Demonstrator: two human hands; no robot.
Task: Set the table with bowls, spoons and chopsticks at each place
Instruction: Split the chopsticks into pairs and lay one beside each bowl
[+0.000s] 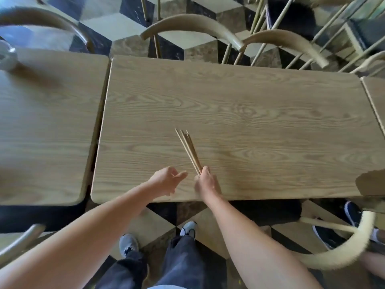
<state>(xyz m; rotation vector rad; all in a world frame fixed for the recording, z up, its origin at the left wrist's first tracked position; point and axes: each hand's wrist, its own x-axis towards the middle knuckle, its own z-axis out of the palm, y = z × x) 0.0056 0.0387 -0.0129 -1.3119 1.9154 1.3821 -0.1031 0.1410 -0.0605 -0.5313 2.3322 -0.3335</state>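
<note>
My right hand [206, 181] grips a bundle of several wooden chopsticks [188, 150] by their near ends; the sticks slant up and to the left above the wooden table [239, 105]. Just to the left, my left hand [166, 180] hovers over the table's near edge with loosely curled fingers and holds nothing. Its fingertips point toward the chopsticks, a short gap away. No bowls or spoons are in view on this table.
A second wooden table [45, 122] adjoins on the left, with a blurred glass object [7, 56] at its far corner. Curved-back wooden chairs [193, 24] stand along the far side, another chair [343, 253] at near right. Another person's shoes [352, 213] show there.
</note>
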